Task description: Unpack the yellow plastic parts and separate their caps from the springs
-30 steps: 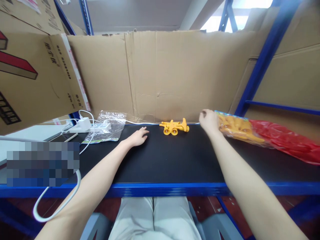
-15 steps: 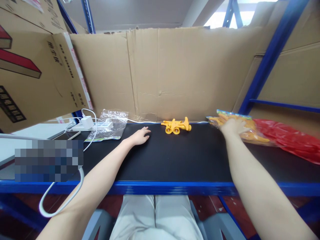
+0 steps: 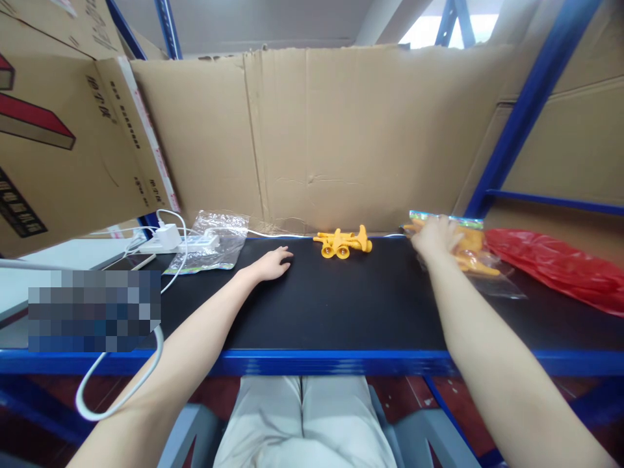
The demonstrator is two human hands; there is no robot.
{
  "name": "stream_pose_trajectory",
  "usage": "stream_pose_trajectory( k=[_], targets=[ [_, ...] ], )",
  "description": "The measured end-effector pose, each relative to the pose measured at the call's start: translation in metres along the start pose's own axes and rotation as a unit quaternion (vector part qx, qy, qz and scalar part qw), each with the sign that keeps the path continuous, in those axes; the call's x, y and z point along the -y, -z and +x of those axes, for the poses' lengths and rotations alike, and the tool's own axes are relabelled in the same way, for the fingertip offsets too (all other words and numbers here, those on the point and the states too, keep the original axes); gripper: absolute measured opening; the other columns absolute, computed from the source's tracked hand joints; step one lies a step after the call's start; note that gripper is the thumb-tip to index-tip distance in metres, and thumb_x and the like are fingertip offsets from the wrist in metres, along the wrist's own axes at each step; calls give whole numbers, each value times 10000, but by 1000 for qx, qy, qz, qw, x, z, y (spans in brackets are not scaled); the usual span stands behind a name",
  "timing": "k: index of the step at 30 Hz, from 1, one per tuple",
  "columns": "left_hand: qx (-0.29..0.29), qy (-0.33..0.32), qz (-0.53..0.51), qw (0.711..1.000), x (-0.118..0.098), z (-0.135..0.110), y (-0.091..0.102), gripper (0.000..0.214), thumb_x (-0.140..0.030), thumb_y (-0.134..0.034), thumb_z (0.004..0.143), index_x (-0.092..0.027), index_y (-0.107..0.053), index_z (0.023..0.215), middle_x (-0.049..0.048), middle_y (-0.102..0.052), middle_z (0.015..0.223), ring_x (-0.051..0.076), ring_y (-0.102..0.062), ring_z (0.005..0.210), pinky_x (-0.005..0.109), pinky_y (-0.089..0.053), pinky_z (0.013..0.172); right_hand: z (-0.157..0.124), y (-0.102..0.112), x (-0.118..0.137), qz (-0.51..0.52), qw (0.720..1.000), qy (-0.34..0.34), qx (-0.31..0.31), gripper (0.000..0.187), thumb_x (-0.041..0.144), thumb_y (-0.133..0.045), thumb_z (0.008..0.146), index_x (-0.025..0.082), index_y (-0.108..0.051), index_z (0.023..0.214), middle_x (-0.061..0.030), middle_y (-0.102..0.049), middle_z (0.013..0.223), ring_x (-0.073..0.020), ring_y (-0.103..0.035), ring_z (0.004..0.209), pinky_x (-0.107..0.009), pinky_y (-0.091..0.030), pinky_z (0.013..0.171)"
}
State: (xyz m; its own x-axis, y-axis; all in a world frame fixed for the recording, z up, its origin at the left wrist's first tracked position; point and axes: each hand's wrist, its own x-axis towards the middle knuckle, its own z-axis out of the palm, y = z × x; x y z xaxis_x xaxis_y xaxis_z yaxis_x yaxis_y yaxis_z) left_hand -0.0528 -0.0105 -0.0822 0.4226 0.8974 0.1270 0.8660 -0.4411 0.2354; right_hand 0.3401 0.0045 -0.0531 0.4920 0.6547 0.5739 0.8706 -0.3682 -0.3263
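My left hand [image 3: 274, 264] lies on the black table [image 3: 322, 312] with its fingers stretched out and nothing in it. Right of it, near the back edge, is a small pile of yellow plastic parts [image 3: 342, 243], including two round cup-like pieces. At the right, my right hand [image 3: 437, 235] grips a clear plastic bag [image 3: 504, 287] that has a colourful top strip and holds more yellow plastic parts [image 3: 472, 244]. The hand covers part of the bag, and its fingertips are blurred.
A red plastic bag [image 3: 560, 266] lies at the far right. On the left are a flat clear bag [image 3: 227, 250], a white power strip [image 3: 197, 243] with cables, and a phone [image 3: 130, 262]. Cardboard [image 3: 341, 143] stands along the back; a blue rail [image 3: 336, 362] edges the front.
My right hand has shifted left and slightly up, and the bag of yellow parts has come with it, away from the red bag. My left hand has stayed in place.
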Motion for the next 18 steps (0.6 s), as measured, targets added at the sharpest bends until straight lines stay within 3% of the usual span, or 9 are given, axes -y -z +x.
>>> stream_pose_trajectory(
  k=[4,7,12,18],
  targets=[
    [5,-3,4,1000,1,0,-1,525,-300,-411,852,-109,-516,1330,142,-343,1498,216,-305,1394,315,-251,1139,-4,-1,-2,20,994,-109,6,718,456,-424,902,40,-241,1457,-297,-242,1472,-375,-246,1314,-557,-289,955],
    [2,-6,2,1000,2,1,-1,514,-302,-417,847,-127,-527,1318,127,-350,1495,220,-313,1390,332,-257,1140,-1,-4,-4,18,988,-140,59,734,470,-404,901,32,-226,1462,-292,-235,1480,-392,-294,1295,-579,-279,980],
    [-8,-13,-9,1000,3,2,-2,508,-301,-426,833,-127,-547,1295,133,-362,1484,246,-333,1377,367,-270,1137,5,-6,-4,21,991,-117,55,677,432,-514,855,52,-354,1392,-289,-363,1391,-419,-334,1251,-563,-288,971],
    [-20,-15,-41,999,5,3,-4,482,-288,-463,807,-138,-583,1249,131,-395,1463,254,-352,1367,379,-276,1133,0,-2,-1,-12,996,-60,61,570,227,-602,790,82,-441,1317,-275,-430,1315,-381,-399,1193,-473,-337,908]
  ],
)
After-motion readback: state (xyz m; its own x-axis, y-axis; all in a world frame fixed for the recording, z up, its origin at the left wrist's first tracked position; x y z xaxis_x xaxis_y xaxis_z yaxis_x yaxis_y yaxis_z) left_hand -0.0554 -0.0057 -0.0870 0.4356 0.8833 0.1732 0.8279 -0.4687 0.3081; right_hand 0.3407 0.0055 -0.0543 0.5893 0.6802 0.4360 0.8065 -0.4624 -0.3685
